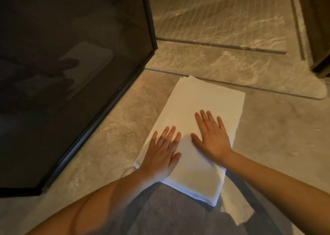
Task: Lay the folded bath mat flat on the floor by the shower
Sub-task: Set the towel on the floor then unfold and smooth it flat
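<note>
White folded bath mat (200, 106) under 2 flat hands (187, 145).

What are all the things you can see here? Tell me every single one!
bath mat: one, white, folded, lying on the floor in the middle
glass panel: one, dark with a black frame, on the left beside the mat
floor: beige stone tiles, all around
brown furniture: one, top right, only its edge shows
pale rug: one rounded corner, far right, hard to tell
left hand: one, flat on the mat's near left part
right hand: one, flat on the mat, fingers spread
</note>
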### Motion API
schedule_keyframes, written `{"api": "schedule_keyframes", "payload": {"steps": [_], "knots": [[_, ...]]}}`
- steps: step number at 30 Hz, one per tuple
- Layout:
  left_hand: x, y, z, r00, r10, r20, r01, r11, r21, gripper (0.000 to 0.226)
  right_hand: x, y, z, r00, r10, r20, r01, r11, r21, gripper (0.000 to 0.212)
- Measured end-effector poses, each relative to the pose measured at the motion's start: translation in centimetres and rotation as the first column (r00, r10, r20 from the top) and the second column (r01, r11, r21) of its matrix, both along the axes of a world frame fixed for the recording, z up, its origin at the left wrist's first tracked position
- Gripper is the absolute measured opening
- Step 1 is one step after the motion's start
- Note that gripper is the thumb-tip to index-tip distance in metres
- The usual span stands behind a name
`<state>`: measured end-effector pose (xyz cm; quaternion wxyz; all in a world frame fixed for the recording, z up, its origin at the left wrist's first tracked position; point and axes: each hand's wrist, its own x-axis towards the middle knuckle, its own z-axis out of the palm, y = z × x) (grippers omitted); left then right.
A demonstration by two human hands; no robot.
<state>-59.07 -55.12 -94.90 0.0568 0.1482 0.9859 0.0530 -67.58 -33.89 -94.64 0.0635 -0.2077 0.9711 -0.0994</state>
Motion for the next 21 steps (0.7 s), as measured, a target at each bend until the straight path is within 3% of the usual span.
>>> {"api": "schedule_keyframes", "payload": {"steps": [7, 13, 17, 21], "knots": [[1.4, -5.0, 0.2, 0.985, 0.171, 0.031, -0.170, 0.985, -0.030, 0.064, -2.1, -7.2, 0.0, 0.988, 0.154, -0.001, -0.154, 0.988, -0.013, 0.074], [0.4, -7.1, 0.8, 0.988, 0.102, 0.118, -0.101, 0.995, -0.015, 0.067, -2.1, -8.3, -0.7, 0.991, 0.128, -0.048, -0.130, 0.991, -0.039, 0.073], [0.3, -10.2, 3.1, 0.977, 0.012, 0.214, -0.033, 0.995, 0.097, 0.063, -1.6, -8.1, -1.0, 0.994, 0.096, -0.058, -0.098, 0.994, -0.042, 0.073], [2.7, -13.2, 5.4, 0.949, 0.171, 0.265, -0.262, 0.896, 0.360, 0.050, -1.6, -8.0, -1.1, 0.993, 0.105, -0.052, -0.108, 0.992, -0.064, 0.073]]}}
